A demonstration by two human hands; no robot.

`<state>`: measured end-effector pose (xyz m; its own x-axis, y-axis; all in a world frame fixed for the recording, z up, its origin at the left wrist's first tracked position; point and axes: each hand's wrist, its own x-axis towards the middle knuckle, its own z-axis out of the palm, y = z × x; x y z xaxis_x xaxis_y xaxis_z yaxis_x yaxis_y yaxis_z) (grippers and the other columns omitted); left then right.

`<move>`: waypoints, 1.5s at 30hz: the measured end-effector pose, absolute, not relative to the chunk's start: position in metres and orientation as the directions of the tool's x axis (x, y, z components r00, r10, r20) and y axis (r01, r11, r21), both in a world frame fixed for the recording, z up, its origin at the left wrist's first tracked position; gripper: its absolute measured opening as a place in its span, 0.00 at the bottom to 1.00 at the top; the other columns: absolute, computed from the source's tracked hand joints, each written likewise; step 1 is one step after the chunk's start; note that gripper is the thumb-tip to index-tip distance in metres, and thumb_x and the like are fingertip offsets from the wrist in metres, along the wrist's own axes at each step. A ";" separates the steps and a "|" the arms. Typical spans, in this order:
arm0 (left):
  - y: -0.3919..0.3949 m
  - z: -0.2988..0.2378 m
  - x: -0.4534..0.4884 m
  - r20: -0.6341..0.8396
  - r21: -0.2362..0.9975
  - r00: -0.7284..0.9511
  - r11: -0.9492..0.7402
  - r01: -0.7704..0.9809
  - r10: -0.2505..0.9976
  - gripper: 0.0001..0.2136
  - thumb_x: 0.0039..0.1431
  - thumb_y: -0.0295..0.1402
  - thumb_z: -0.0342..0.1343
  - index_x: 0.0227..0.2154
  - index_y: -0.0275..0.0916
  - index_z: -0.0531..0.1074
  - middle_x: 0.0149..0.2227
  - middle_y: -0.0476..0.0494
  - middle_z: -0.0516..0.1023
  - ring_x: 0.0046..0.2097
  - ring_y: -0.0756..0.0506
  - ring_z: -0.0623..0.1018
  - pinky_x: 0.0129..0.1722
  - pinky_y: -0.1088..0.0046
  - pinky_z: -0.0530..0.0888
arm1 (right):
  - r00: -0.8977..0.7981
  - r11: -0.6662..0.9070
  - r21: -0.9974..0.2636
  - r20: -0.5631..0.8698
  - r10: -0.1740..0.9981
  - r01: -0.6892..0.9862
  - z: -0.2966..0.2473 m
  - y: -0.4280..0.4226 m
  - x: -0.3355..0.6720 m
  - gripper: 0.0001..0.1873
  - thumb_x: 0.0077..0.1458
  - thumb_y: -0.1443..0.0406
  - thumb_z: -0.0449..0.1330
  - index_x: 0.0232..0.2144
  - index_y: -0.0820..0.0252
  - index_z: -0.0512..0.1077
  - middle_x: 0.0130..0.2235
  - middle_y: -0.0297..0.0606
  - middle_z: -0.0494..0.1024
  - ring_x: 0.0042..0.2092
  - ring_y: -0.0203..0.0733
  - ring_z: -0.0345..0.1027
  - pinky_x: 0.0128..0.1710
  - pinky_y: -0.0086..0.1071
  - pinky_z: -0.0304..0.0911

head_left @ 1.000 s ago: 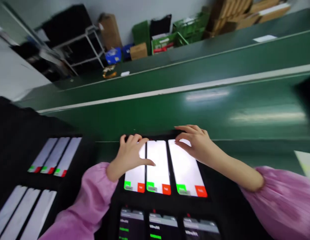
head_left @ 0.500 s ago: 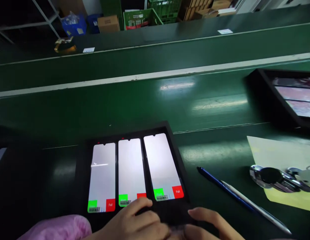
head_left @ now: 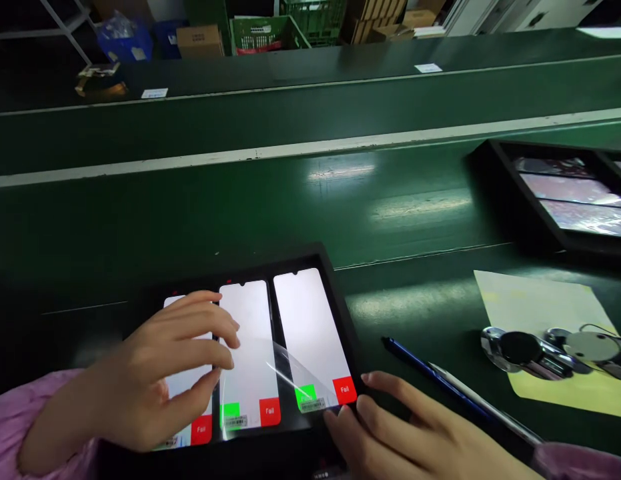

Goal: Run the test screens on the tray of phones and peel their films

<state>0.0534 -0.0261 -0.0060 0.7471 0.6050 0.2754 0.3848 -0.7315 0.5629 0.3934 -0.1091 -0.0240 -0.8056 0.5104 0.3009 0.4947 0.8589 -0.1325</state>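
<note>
Three lit phones lie side by side in a black tray (head_left: 331, 280). Each white screen has a green patch, and red "Fail" boxes show at the bottom. My left hand (head_left: 175, 360) is over the left phone (head_left: 201, 430) and hides most of it; its fingers are bent and apart, with nothing seen in them. A clear film (head_left: 290, 373) stretches across the middle phone (head_left: 245, 347) and the lower part of the right phone (head_left: 310, 320). At the tray's front edge, my right hand (head_left: 390, 427) pinches what looks like the film's corner.
A blue pen (head_left: 430, 367) and a silver pen (head_left: 485, 403) lie right of the tray. Beyond them are yellow paper (head_left: 565, 393) and metal-and-black round gadgets (head_left: 525, 350). Another black tray (head_left: 525, 200) with screens stands at the back right.
My left hand has moved up and left, from the tray's front edge to over the left phone, and its fingers have spread. The clear film now shows across the screens. The view has shifted slightly.
</note>
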 end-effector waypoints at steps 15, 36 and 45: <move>-0.009 -0.044 0.050 0.306 0.281 0.538 -0.615 0.737 0.785 0.20 0.73 0.36 0.49 0.64 0.50 0.72 0.52 0.45 0.85 0.49 0.35 0.85 0.56 0.48 0.74 | -0.697 0.789 -0.244 0.373 0.612 0.563 -0.029 -0.022 0.378 0.13 0.71 0.70 0.54 0.39 0.58 0.78 0.38 0.38 0.81 0.39 0.41 0.66 0.42 0.39 0.60; -0.012 -0.031 0.074 0.140 -0.098 0.623 -0.615 0.782 0.770 0.40 0.72 0.63 0.39 0.59 0.28 0.73 0.50 0.25 0.80 0.52 0.26 0.79 0.55 0.38 0.66 | -0.282 0.363 -0.719 0.237 0.930 0.592 -0.013 0.024 0.371 0.05 0.69 0.62 0.57 0.37 0.51 0.69 0.38 0.37 0.80 0.43 0.49 0.74 0.45 0.47 0.68; -0.015 -0.036 0.071 0.153 -0.040 0.568 -0.570 0.821 0.808 0.39 0.70 0.65 0.42 0.58 0.30 0.74 0.50 0.28 0.78 0.53 0.28 0.77 0.61 0.36 0.63 | -0.287 0.380 -0.710 0.255 0.923 0.593 -0.017 0.023 0.371 0.05 0.68 0.63 0.58 0.36 0.51 0.68 0.38 0.37 0.79 0.43 0.50 0.74 0.43 0.47 0.69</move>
